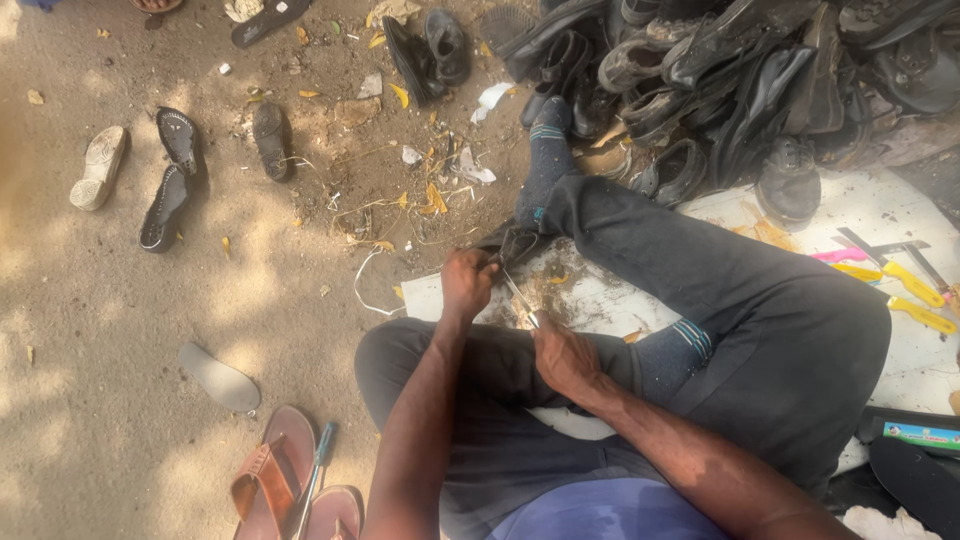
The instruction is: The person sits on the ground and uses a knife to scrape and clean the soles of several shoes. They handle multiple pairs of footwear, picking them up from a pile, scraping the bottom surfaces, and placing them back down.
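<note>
I sit on the ground with my legs folded on a white sheet point(900, 215). My left hand point(466, 283) grips a dark shoe piece point(512, 243) lying by my socked foot point(545, 165). My right hand point(562, 356) is closed on a thin metal tool point(521, 298) whose tip reaches toward the left hand. Scraps and dust lie on the sheet between both hands.
A heap of black shoes point(740, 80) fills the top right. Yellow- and pink-handled tools point(900, 280) lie on the sheet at right. Loose soles and sandals point(165, 180) scatter over the sandy ground at left. Brown sandals point(290, 480) and a blue-handled tool point(318, 462) rest near my left knee.
</note>
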